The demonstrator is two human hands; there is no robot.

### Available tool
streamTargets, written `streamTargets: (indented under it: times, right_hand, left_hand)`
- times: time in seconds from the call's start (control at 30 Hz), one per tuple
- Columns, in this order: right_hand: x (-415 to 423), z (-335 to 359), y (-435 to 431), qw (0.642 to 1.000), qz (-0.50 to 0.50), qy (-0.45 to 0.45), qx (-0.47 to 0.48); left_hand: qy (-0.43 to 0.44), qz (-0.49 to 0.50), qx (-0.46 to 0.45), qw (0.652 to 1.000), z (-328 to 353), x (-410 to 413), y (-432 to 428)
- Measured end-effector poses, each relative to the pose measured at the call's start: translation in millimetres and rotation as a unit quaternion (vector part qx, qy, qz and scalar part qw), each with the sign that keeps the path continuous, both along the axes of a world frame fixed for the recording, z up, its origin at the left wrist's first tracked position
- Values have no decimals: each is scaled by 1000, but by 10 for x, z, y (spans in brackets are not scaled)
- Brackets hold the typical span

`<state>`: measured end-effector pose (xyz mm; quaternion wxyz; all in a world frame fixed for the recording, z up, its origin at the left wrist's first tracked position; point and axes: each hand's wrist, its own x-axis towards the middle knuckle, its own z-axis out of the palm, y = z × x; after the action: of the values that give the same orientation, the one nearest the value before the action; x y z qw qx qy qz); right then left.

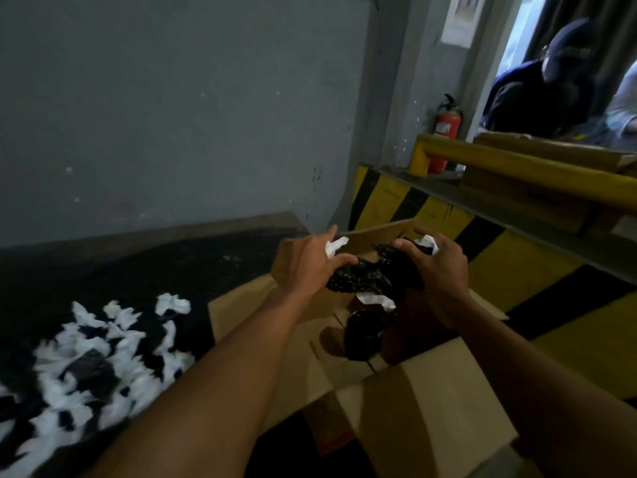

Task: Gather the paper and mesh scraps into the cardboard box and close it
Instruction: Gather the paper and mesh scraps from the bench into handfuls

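An open cardboard box (424,405) stands on the dark floor in front of me, flaps spread out. Above its opening my left hand (306,263) and my right hand (437,267) together hold a bundle of black mesh (365,277) mixed with white paper scraps (336,246). Each hand has its fingers curled round one end of the bundle. Another black mesh lump (365,334) lies inside the box below. A pile of white paper and black mesh scraps (93,360) is spread on the floor to the left of the box.
A grey wall (172,115) rises behind the floor. A yellow-and-black striped ledge (537,270) with a yellow rail (517,170) runs along the right. A red fire extinguisher (446,131) stands in the corner. A person in dark clothes (548,88) leans in at the upper right.
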<state>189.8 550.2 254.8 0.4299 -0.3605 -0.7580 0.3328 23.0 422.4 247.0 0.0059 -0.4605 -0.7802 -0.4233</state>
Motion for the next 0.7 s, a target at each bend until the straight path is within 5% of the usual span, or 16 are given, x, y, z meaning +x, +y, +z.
streamTargets:
  times: [0.43,0.7]
  right_hand:
    - [-29,-944,732,948,188,-223,-125]
    - [-136,-945,936,946,203,-205,-150]
  left_hand:
    - [-125,120,-264,949,-944,393,375]
    - [-101,118,-252,955,-853,363,494]
